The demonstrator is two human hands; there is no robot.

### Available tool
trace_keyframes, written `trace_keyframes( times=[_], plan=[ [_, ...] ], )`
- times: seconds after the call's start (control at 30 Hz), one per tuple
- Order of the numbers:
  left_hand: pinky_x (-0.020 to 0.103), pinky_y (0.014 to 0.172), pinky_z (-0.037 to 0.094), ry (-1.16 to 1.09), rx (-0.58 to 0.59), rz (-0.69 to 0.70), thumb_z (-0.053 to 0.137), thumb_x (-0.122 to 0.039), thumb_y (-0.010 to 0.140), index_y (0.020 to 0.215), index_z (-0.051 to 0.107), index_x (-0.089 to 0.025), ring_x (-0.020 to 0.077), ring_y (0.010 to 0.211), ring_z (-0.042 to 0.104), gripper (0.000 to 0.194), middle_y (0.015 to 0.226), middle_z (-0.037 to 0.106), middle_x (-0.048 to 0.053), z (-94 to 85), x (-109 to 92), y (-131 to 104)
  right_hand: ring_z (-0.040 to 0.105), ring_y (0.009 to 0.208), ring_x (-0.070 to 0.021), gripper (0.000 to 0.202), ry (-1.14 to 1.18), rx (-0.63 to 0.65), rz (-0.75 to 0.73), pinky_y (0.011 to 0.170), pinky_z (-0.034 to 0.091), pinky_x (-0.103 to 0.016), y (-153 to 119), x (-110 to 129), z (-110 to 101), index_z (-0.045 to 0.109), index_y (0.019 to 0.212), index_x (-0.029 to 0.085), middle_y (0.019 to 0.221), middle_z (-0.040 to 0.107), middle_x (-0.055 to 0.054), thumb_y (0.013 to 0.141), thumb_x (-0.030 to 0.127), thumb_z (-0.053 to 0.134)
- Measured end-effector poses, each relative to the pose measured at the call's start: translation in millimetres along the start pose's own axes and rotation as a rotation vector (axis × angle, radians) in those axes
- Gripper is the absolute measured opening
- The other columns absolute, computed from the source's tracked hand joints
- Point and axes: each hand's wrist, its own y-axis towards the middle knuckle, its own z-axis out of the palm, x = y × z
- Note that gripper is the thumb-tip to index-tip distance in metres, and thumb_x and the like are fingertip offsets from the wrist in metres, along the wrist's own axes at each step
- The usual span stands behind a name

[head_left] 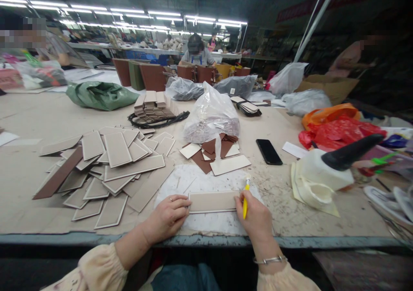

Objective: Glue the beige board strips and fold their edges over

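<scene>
A long beige panel [213, 201] with a pale edge lies lengthwise before me on a white sheet [222, 226]. My left hand [171, 215] is closed on its left end, the fingertips at the edge. At the other end, my right hand [256, 215] pinches the panel's corner and also holds a slim yellow-handled brush [245, 203], its pale tip pointing away from me. To the left spreads a loose pile of similar panels [118, 149], with one brown strip [60, 175] on top. Brown and white pieces [230, 164] lie just beyond the sheet.
A white bottle with a black nozzle [325, 175] lies tilted at right, near a black phone [269, 152]. Clear plastic bag [211, 110], stacked panels [155, 106], green bag [101, 95] and red bag [345, 132] stand further back. A person [196, 54] sits opposite.
</scene>
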Motion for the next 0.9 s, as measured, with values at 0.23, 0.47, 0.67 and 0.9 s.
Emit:
trace_keyframes(
  times=[0.23, 0.47, 0.67, 0.9],
  plan=[
    [0.037, 0.099, 0.047, 0.02, 0.0, 0.012, 0.049, -0.012, 0.087, 0.086, 0.064, -0.019, 0.0198, 0.111, 0.056, 0.017, 0.111, 0.067, 0.005, 0.8, 0.6, 1.4, 0.059, 0.063, -0.0174, 0.009, -0.038, -0.035, -0.034, 0.055, 0.032, -0.027, -1.0, 2.9, -8.2, 0.056, 0.082, 0.022, 0.065, 0.06, -0.001, 0.089, 0.027, 0.052],
    [0.036, 0.097, 0.048, 0.06, -0.018, 0.04, 0.048, -0.013, 0.09, 0.087, 0.064, -0.019, 0.0197, 0.111, 0.056, 0.018, 0.112, 0.066, 0.006, 5.3, 4.8, -0.9, 0.059, 0.095, -0.0208, 0.006, 0.458, 0.073, -0.261, 0.081, 0.048, -0.032, -10.0, 47.4, -7.3, 0.052, 0.096, 0.02, 0.097, 0.064, -0.008, 0.09, 0.019, 0.05],
    [0.036, 0.095, 0.05, 0.061, -0.005, 0.031, 0.048, -0.015, 0.089, 0.091, 0.065, -0.02, 0.0204, 0.109, 0.057, 0.018, 0.112, 0.067, 0.007, 4.0, 4.7, -0.5, 0.05, 0.12, -0.0287, 0.034, 0.581, 0.236, -0.282, 0.103, 0.041, -0.048, -26.0, 71.6, 2.0, 0.051, 0.102, 0.02, 0.113, 0.062, -0.011, 0.076, 0.026, 0.071],
    [0.035, 0.094, 0.05, 0.033, -0.023, 0.017, 0.048, -0.015, 0.09, 0.087, 0.066, -0.019, 0.0196, 0.107, 0.058, 0.018, 0.109, 0.067, 0.007, 1.2, 1.6, 4.1, 0.044, 0.128, -0.0354, 0.045, 0.473, 0.171, -0.126, 0.104, 0.037, -0.059, -28.3, 38.0, 11.0, 0.049, 0.109, 0.016, 0.132, 0.052, -0.022, 0.072, 0.02, 0.075]
  ],
)
